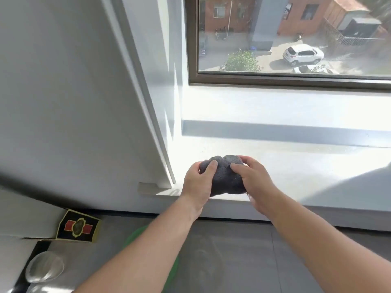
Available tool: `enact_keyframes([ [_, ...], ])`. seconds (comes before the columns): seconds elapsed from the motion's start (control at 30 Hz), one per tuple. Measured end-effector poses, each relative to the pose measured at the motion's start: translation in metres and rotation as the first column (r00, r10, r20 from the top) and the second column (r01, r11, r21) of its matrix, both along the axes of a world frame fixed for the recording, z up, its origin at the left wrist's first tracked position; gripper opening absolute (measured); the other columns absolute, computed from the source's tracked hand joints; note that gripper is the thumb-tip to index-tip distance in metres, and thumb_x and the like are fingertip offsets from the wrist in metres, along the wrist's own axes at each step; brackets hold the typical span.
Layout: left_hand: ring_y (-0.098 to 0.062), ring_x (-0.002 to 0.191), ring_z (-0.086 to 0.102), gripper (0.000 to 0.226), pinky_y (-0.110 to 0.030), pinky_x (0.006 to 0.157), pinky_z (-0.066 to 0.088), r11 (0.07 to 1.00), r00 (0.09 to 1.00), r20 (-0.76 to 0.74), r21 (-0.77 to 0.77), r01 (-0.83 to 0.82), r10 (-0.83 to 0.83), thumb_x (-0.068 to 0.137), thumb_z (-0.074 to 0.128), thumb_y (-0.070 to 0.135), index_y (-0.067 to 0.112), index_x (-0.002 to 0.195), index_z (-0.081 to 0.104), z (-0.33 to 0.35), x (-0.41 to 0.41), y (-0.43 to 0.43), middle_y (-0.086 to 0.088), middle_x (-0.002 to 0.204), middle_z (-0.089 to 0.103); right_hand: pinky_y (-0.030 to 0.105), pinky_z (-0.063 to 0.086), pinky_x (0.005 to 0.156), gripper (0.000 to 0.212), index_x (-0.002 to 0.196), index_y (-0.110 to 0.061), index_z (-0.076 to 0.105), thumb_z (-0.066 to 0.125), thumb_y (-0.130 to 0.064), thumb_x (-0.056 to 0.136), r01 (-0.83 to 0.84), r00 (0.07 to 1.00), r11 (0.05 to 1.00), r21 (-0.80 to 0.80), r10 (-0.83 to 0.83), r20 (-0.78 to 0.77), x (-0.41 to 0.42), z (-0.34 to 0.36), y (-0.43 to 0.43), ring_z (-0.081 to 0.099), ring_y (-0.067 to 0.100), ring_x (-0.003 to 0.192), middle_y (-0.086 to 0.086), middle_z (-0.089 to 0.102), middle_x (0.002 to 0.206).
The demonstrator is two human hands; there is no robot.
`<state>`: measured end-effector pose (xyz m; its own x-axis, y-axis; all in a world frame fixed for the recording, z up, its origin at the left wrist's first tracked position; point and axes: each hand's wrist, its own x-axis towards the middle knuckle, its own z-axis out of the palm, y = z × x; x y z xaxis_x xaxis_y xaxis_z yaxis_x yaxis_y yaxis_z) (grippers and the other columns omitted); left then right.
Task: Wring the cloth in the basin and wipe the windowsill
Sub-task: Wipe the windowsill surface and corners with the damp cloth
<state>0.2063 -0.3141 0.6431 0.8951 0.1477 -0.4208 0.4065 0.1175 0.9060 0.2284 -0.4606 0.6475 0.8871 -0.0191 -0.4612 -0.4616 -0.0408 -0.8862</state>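
A dark grey cloth [226, 176] is bunched up at the front edge of the white windowsill [296, 166], close to its left end. My left hand [197, 182] grips the cloth's left side, thumb on top. My right hand [257, 182] grips its right side with the fingers over the cloth. A green basin [174, 265] stands on the floor below, mostly hidden under my left forearm.
A white wall panel [131, 92] borders the sill on the left. The brown-framed window [296, 80] runs along the back of the sill. On the floor at left lie a black and yellow box [78, 227] and a clear plastic item [45, 267].
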Motion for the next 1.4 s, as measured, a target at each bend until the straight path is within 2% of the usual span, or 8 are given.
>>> enact_keyframes([
  [0.17,-0.021,0.098,0.067,0.023,-0.046,0.088,0.057,0.992,0.999,0.040,0.123,0.002,-0.007,0.090,0.057,0.043,0.025,0.104,0.061,-0.012,0.066,-0.019,0.001,0.103,0.068,0.049,0.061,0.078,0.020,0.108,-0.022,0.067,0.063,-0.016,0.089,0.019,1.000,1.000,-0.005,-0.019,0.012,0.072,-0.016,-0.015,0.074,0.024,0.082,0.003,0.076,0.097],
  [0.4,-0.007,0.082,0.062,0.011,-0.032,0.075,0.053,0.915,0.997,0.003,0.397,-0.069,0.075,0.087,0.057,0.040,0.031,0.088,0.054,-0.048,0.148,-0.024,0.015,0.087,0.064,0.037,0.060,0.068,0.025,0.113,-0.026,0.066,0.061,-0.016,0.091,-0.073,0.997,0.994,-0.082,0.076,0.032,0.166,-0.046,-0.017,0.071,0.022,0.098,0.000,0.074,0.105],
  [0.87,-0.014,0.084,0.066,0.025,-0.031,0.071,0.054,0.844,0.940,0.000,0.441,-0.305,0.340,0.083,0.072,0.044,0.031,0.092,0.053,-0.115,0.280,-0.030,0.013,0.088,0.064,0.034,0.048,0.102,0.042,0.125,-0.035,0.062,0.060,-0.012,0.090,-0.238,0.914,0.863,-0.446,0.354,0.197,0.340,-0.101,-0.013,0.058,0.012,0.112,-0.014,0.063,0.117],
  [1.0,-0.023,0.080,0.071,0.024,-0.036,0.072,0.057,0.898,0.905,-0.071,0.175,-0.403,0.420,0.089,0.066,0.043,0.026,0.099,0.052,-0.114,0.313,-0.032,0.004,0.095,0.065,0.036,0.025,0.116,0.039,0.129,-0.033,0.060,0.055,-0.019,0.093,-0.137,0.812,0.748,-0.649,0.460,0.358,0.370,-0.097,-0.007,0.033,0.016,0.138,-0.011,0.052,0.141],
  [1.07,-0.025,0.087,0.068,0.025,-0.041,0.077,0.057,0.900,0.951,-0.040,0.339,-0.275,0.306,0.094,0.051,0.047,0.026,0.108,0.052,-0.112,0.316,-0.028,0.005,0.097,0.064,0.034,0.016,0.114,0.037,0.132,-0.033,0.058,0.054,-0.029,0.095,-0.160,0.740,0.667,-0.728,0.569,0.359,0.367,-0.099,-0.008,0.021,0.013,0.142,-0.011,0.042,0.150],
  [1.17,-0.024,0.107,0.057,0.032,-0.041,0.089,0.047,0.560,0.993,0.056,0.822,-0.105,0.105,0.096,0.047,0.038,0.023,0.123,0.053,-0.118,0.295,-0.016,0.001,0.115,0.061,0.037,0.013,0.117,0.047,0.143,-0.030,0.047,0.048,-0.040,0.098,-0.290,0.623,0.498,-0.817,0.746,0.234,0.353,-0.110,0.001,0.012,0.014,0.146,-0.007,0.030,0.159],
  [1.23,-0.026,0.126,0.044,0.034,-0.041,0.101,0.036,0.326,0.999,0.047,0.944,-0.039,-0.016,0.096,0.049,0.036,0.020,0.125,0.056,-0.124,0.281,-0.010,-0.002,0.131,0.054,0.040,0.011,0.120,0.054,0.149,-0.027,0.037,0.043,-0.046,0.099,-0.313,0.615,0.446,-0.839,0.768,0.179,0.351,-0.117,0.017,0.008,0.018,0.148,-0.002,0.024,0.162],
  [1.4,-0.027,0.152,0.011,0.056,-0.042,0.123,0.009,0.211,0.978,-0.093,0.968,0.133,-0.189,0.098,0.040,0.045,0.020,0.149,0.038,-0.145,0.267,0.004,-0.007,0.163,0.022,0.049,-0.001,0.122,0.068,0.158,-0.027,0.013,0.034,-0.054,0.099,-0.263,0.626,0.279,-0.923,0.778,0.056,0.371,-0.130,0.049,-0.006,0.029,0.153,0.008,0.004,0.167],
])
